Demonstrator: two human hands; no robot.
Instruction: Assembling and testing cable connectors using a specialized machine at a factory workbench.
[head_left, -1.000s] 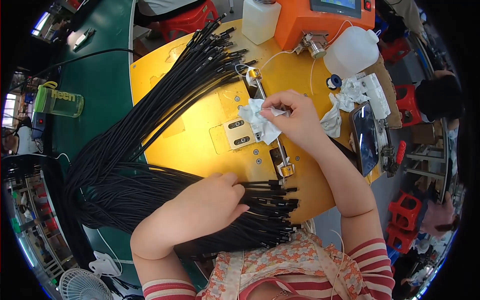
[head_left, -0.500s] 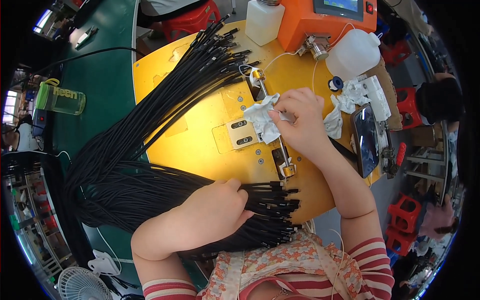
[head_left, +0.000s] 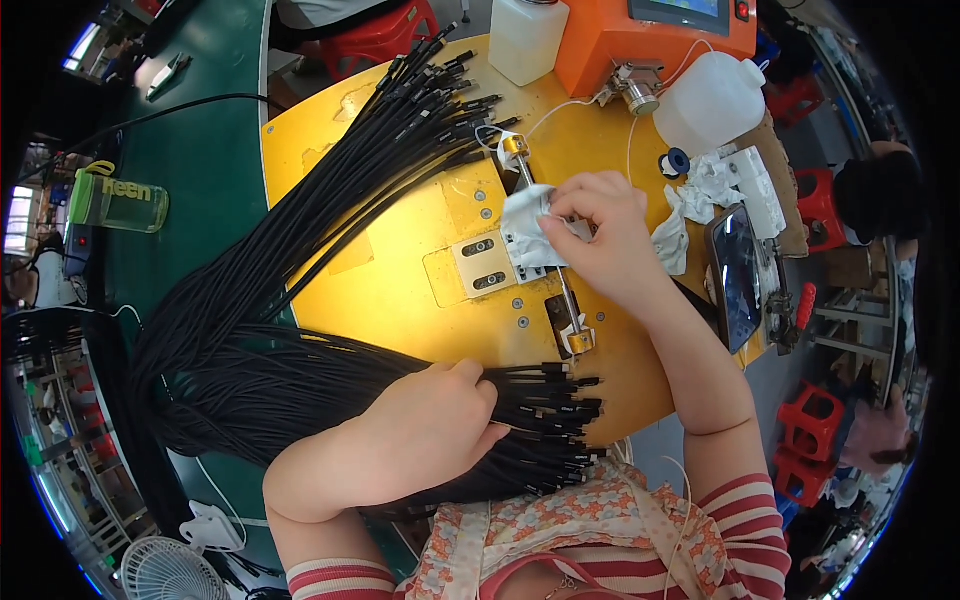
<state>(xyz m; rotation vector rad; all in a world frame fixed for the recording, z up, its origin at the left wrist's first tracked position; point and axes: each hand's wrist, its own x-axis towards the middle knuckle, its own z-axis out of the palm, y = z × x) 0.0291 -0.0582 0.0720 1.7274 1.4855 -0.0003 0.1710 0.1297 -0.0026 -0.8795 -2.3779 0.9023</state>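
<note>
My right hand (head_left: 603, 232) pinches a crumpled white wipe (head_left: 525, 222), which lies against the metal fixture in the middle of the yellow plate (head_left: 400, 290). A thin steel rod (head_left: 568, 290) with brass-coloured end pieces runs beside the wipe, partly behind my hand. My left hand (head_left: 445, 415) rests curled on the near bundle of black cables (head_left: 530, 400); its fingertips are mostly hidden, and I cannot make out what they hold. The far bundle of black cables (head_left: 380, 150) fans out over the plate's upper left, connector ends toward the back.
An orange machine (head_left: 610, 50) with a screen stands at the back, between a square white bottle (head_left: 528, 40) and a round white jug (head_left: 712, 100). Crumpled wipes (head_left: 700, 190) and a phone (head_left: 735, 280) lie at the right. A green bottle (head_left: 125, 205) is on the green table.
The wipe has shifted and folded differently under my right hand, uncovering some of the fixture's lower edge. My left hand stays on the cables.
</note>
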